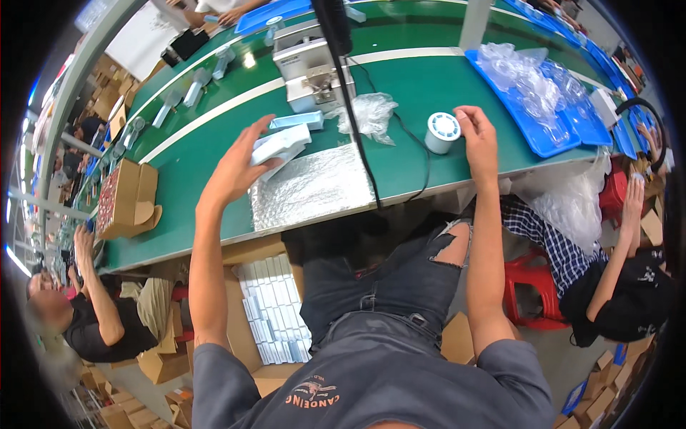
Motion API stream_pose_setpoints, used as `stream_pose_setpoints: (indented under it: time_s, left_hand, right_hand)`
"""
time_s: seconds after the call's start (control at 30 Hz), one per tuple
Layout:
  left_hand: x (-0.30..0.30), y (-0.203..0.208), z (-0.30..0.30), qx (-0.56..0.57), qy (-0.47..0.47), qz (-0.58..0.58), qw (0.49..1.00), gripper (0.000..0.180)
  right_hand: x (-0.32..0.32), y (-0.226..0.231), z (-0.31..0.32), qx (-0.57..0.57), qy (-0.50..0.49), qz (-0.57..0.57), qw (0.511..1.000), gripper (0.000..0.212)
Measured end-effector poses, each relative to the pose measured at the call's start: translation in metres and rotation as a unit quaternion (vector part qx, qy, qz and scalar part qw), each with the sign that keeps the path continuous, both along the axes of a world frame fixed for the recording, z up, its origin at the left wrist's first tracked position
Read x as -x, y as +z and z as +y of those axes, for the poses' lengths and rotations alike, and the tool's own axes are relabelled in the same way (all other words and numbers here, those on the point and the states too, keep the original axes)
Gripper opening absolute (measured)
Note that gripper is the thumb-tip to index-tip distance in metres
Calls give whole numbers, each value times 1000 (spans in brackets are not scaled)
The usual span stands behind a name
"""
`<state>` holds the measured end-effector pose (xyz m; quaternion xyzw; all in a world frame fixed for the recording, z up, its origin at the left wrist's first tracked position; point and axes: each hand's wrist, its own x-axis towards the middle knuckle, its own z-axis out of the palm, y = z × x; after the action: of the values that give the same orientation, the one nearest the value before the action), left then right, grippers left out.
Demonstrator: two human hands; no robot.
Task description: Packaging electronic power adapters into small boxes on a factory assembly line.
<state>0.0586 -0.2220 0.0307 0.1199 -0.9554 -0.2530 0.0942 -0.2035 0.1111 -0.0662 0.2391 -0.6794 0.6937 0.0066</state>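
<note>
My left hand (239,166) is beside a pale blue and white plastic housing (282,141), its thumb and fingers spread wide around the housing's near end. Another light blue housing (300,120) lies just behind. Both are at the back edge of a silvery foil sheet (314,187) on the green bench. At the right, my right hand (479,139) has its fingertips closed on the rim of a white round canister (443,132) with a ring of blue openings on top. The canister stands upright on the bench.
A metal bench machine (307,68) stands behind the foil, a crumpled clear bag (373,114) beside it. A black cable (411,136) crosses the bench. Blue trays (532,136) with clear plastic parts are right. Cartons (128,196) stand left and below. Co-workers sit on both sides.
</note>
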Motion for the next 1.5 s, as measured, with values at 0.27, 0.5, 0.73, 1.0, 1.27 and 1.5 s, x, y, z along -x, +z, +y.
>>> stream_pose_setpoints:
  time_s: [0.27,0.5,0.73,1.0,1.27,1.5]
  left_hand:
    - [-3,17,38,-68,58,136,987,39]
    - [72,-21,84,-180,-122,135,967,46]
    - [129,-16,120,-527,-118,141,830,39]
    - [165,-27,138,-606,-97,117,781,37]
    - [164,-34,154,-606,-94,119,781,45]
    - [161,-32,161,-582,-95,107,800,44]
  right_hand:
    - [-10,12,-10,-34,14,17,999,20]
    - [-20,15,-8,28,67,10,997,20]
    - [-43,27,-3,47,117,-16,992,29]
    - [-84,37,-14,107,-17,-25,994,14]
    - [-92,36,-22,149,-118,5,982,16]
    - [-90,21,-26,214,-70,-9,974,27]
